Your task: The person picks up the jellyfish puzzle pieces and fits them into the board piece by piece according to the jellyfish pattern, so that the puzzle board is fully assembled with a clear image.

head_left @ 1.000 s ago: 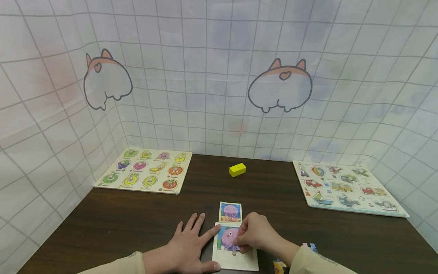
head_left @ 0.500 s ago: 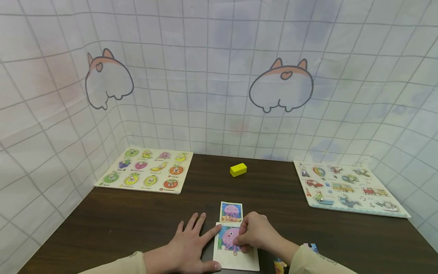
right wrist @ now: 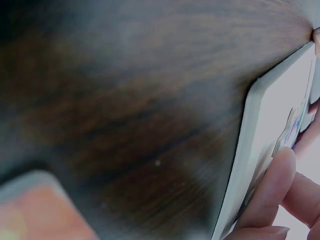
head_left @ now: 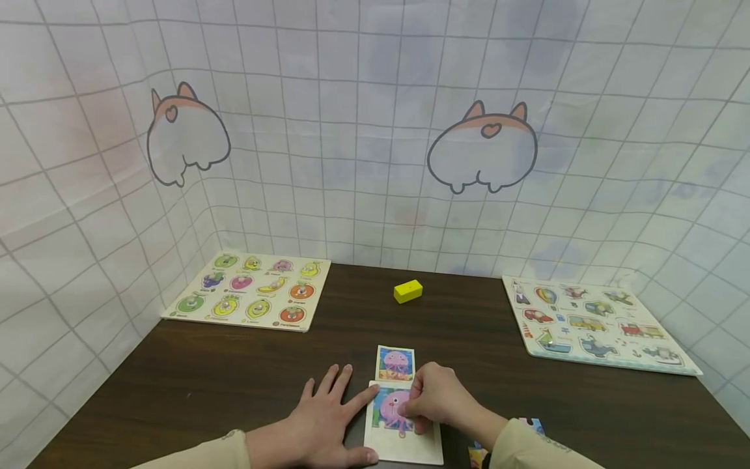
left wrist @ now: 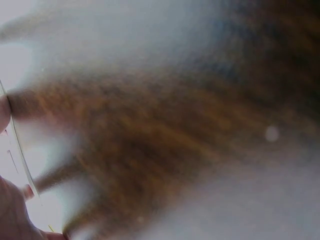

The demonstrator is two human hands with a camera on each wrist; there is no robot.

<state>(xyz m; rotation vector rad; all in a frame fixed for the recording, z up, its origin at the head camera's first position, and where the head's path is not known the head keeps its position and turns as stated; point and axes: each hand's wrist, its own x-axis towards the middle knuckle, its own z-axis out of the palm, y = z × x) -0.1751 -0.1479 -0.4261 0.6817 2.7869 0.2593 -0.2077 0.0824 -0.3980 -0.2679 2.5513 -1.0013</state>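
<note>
A pale puzzle tray (head_left: 404, 449) lies on the table, its upper part filled with joined jigsaw pieces picturing a pink octopus (head_left: 394, 407). My left hand (head_left: 322, 417) lies spread beside it, index fingertip and thumb tip touching the tray's left edge. With curled thumb and forefinger, my right hand (head_left: 439, 397) pinches a puzzle piece at the right of the picture. That piece is mostly hidden under the fingers; in the right wrist view a printed piece (right wrist: 287, 131) shows by a fingertip. Just above the tray sits a small octopus picture card (head_left: 395, 363).
Loose puzzle pieces (head_left: 532, 425) lie by the right forearm, partly covered by the sleeve. A yellow block (head_left: 408, 291) stands farther back. A fruit puzzle board (head_left: 246, 293) is at back left, a vehicle puzzle board (head_left: 597, 326) at back right. Grid-patterned cloth walls surround the table.
The right thumb and fingers have shifted very slightly at the picture's right side. My left hand stays in place on the tray's edge.
</note>
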